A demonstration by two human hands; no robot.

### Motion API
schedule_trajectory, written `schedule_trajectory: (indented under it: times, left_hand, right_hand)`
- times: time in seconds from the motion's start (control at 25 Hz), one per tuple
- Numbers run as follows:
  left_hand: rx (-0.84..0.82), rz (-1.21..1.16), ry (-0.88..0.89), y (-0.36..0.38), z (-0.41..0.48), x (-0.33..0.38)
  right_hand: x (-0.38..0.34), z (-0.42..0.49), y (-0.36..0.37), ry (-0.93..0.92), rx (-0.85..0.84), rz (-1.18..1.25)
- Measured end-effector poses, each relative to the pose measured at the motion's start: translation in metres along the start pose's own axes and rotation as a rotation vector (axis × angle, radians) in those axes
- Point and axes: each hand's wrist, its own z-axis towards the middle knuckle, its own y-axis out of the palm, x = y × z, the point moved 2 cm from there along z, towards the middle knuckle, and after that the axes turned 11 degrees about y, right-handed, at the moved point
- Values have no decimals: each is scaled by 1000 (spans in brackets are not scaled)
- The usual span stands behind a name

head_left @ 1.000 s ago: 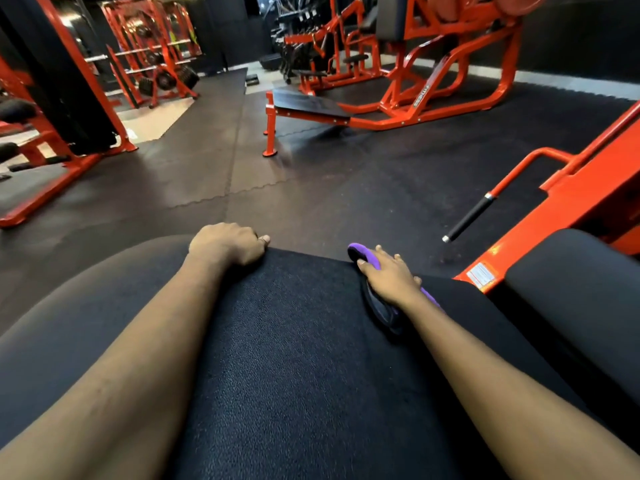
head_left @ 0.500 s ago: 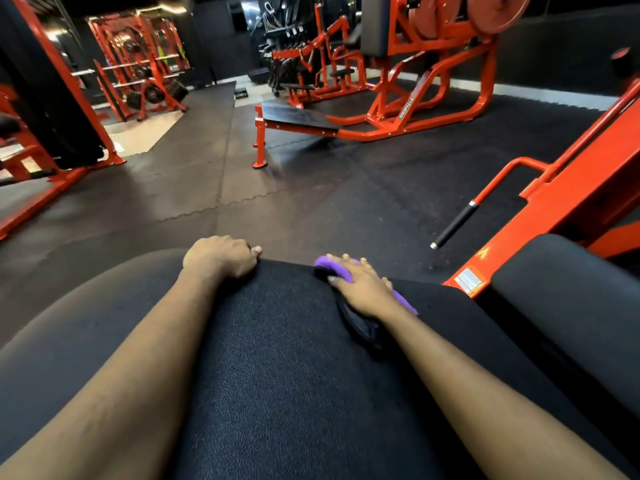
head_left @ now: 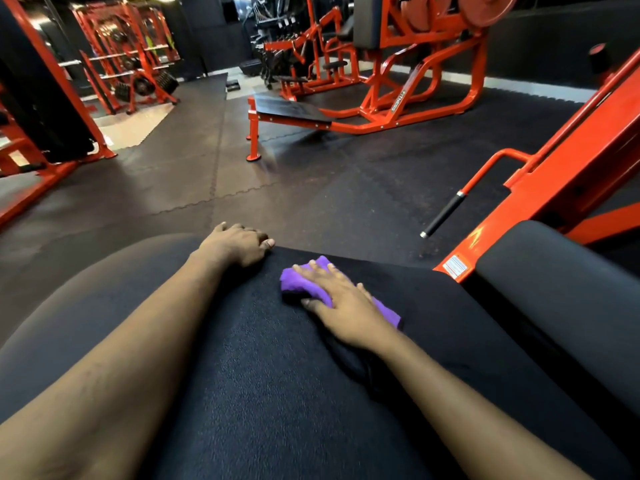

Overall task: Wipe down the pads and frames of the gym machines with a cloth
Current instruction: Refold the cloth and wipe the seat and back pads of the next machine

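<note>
A large black textured pad (head_left: 270,393) fills the lower half of the head view. A purple cloth (head_left: 294,280) lies on it near the far edge. My right hand (head_left: 341,301) presses flat on the cloth with fingers spread, covering its middle. My left hand (head_left: 237,244) grips the pad's far edge, fingers curled over it. The orange frame (head_left: 568,168) of this machine rises at the right, beside a second black pad (head_left: 561,289).
A black-gripped handle (head_left: 443,214) sticks out from the orange frame at the right. An orange machine with a flat black bench (head_left: 291,110) stands ahead on the dark rubber floor (head_left: 311,188). More orange racks (head_left: 131,53) and a frame (head_left: 41,157) stand at the left.
My right hand has slid the purple cloth leftward along the pad's far edge, toward my left hand, and now lies flatter on it. The left hand kept its hold.
</note>
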Motion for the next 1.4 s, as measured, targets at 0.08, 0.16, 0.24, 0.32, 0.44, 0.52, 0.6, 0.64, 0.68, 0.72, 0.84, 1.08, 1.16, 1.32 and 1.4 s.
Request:
schedule_trajectory:
  times: [0.08,0.16,0.24,0.32,0.44,0.52,0.6,0.64,0.68,0.72,0.84,1.08,1.16,1.32,1.4]
  left_hand:
    - [-14,-19,44,1,-7,10]
    - [-25,-61,56,0,-17,20]
    - [-45,-89,74,-2,-26,32]
    - [-60,-90,103,-2,-33,45]
    - [-83,-81,140,1,-48,63]
    - [-98,-76,158,1,-66,76]
    - [-111,-61,175,4,-89,91]
    - [-109,-56,180,6,-103,101]
    - [-109,-56,181,8,-119,111]
    - [-108,-59,182,11,-136,120]
    - [-88,-51,201,18,-183,146]
    - [13,-15,193,29,-248,162]
    - [76,12,172,36,-262,168]
    - [149,-14,174,36,-287,172]
    - [197,-18,137,36,-302,162]
  right_hand:
    - [39,16,-13,174,30,-19]
    - [67,24,-24,342,72,-6]
    - [62,16,-25,328,100,43]
    - [27,-16,-21,237,117,75]
    - [-17,-92,-4,22,126,90]
    - [-6,-124,6,-20,100,60]
    - [30,-126,-3,54,81,7]
    - [54,-126,-10,123,118,1]
    - [76,-129,-20,211,138,24]
    - [88,-133,-27,294,149,38]
    - [60,-171,-31,285,193,76]
    - [0,-243,21,14,241,12]
    - [33,-235,5,153,273,-15]
    - [78,-235,-24,466,290,-3]
    - [55,-238,-14,374,314,-5]
